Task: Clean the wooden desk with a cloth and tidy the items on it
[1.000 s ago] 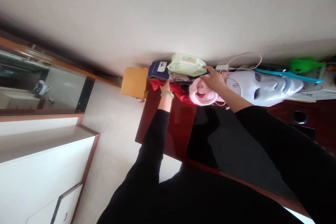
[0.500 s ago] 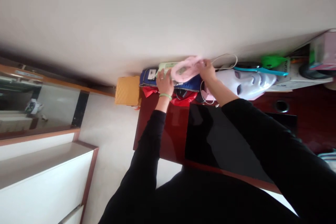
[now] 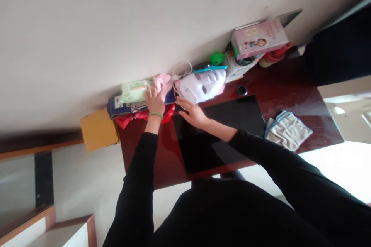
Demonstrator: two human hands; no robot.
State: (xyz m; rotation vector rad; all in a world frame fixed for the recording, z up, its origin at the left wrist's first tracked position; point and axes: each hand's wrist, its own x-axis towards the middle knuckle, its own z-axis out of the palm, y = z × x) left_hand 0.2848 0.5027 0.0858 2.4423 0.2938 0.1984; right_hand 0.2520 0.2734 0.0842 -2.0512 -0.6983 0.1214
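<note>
My left hand [image 3: 155, 105], with a green bracelet at the wrist, rests its spread fingers at the pink fluffy band [image 3: 161, 81] and the edge of the light green wipes pack [image 3: 135, 91]. Both items lie on a blue bag [image 3: 113, 109] against the wall. My right hand [image 3: 193, 113] is open, its fingers apart, beside a white cable [image 3: 173, 78] and the near side of the white face mask [image 3: 199, 87]. Red plastic [image 3: 123, 120] sticks out below the blue bag.
A yellow box [image 3: 99, 129] stands at the left end of the dark red table [image 3: 142, 154]. A black mat [image 3: 214, 135] covers its middle. To the right are a folded cloth [image 3: 289, 130], a pink box [image 3: 260, 39] and a green object [image 3: 216, 58].
The view has shifted, showing more of the table's right side. The pink band is now bunched beside the wipes pack, and my right hand has let go of it and come nearer the mat.
</note>
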